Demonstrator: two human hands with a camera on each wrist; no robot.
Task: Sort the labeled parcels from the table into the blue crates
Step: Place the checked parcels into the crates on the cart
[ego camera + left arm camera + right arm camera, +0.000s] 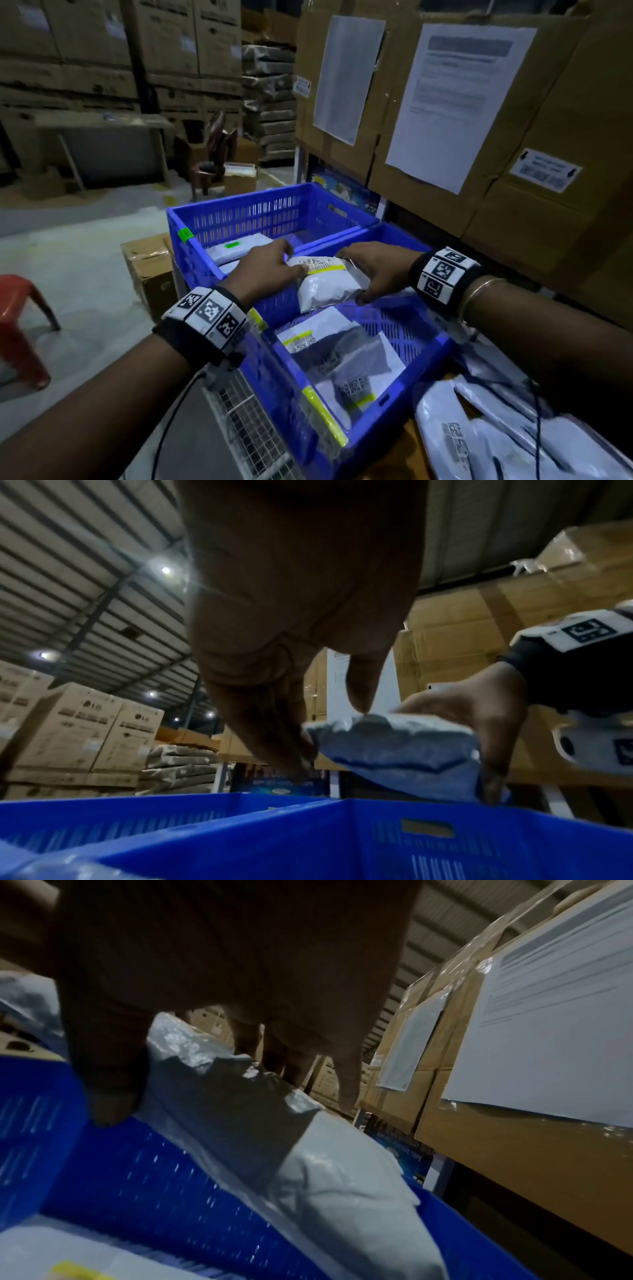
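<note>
A white poly parcel with a yellow-striped barcode label hangs over the far end of the near blue crate. My left hand pinches its left end, and my right hand grips its right side, thumb underneath. The left wrist view shows the parcel between my left hand's fingertips and the right hand. In the right wrist view the parcel slopes down into the crate. Several labelled parcels lie in the near crate. The far blue crate holds a green-labelled parcel.
More white parcels are heaped on the table at the lower right. Stacked cardboard boxes with taped paper sheets rise just behind the crates. A wire rack stands left of the near crate, a cardboard box and a red stool on the floor.
</note>
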